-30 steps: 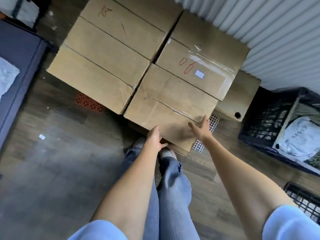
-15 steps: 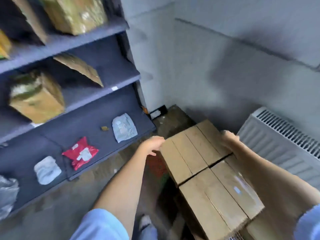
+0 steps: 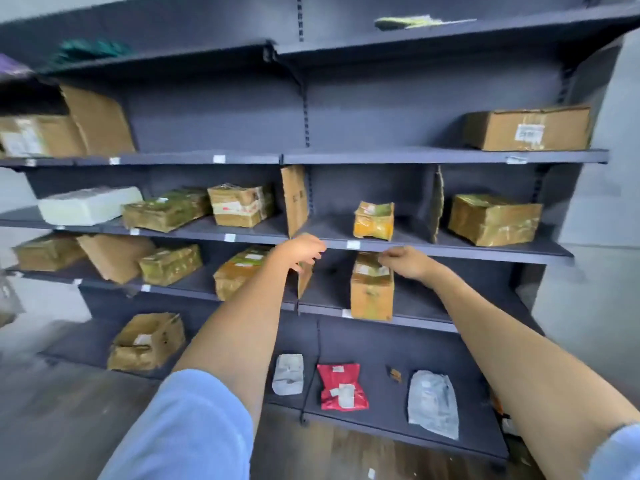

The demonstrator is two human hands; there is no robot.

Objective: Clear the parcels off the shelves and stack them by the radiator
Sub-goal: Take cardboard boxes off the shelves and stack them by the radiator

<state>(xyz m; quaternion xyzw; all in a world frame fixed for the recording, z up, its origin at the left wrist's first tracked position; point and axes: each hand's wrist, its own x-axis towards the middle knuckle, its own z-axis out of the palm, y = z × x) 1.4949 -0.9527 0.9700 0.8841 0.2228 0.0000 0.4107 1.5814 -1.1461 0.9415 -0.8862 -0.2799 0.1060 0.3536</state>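
We reach for upright box point(image 3: 372, 289) on shelf point(image 3: 450, 252): right hand point(image 3: 405, 263) at its top, left hand point(image 3: 300, 250) loose, both grips empty. Looks light, stiff; take by sides.

Both hands point(image 3: 301, 249) off stack, now at shelves point(image 3: 450, 252)

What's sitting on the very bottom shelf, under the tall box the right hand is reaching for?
On the bottom shelf lie a red mailer bag, two grey bags, a small brown item and a crumpled box. The left forearm covers part of it.
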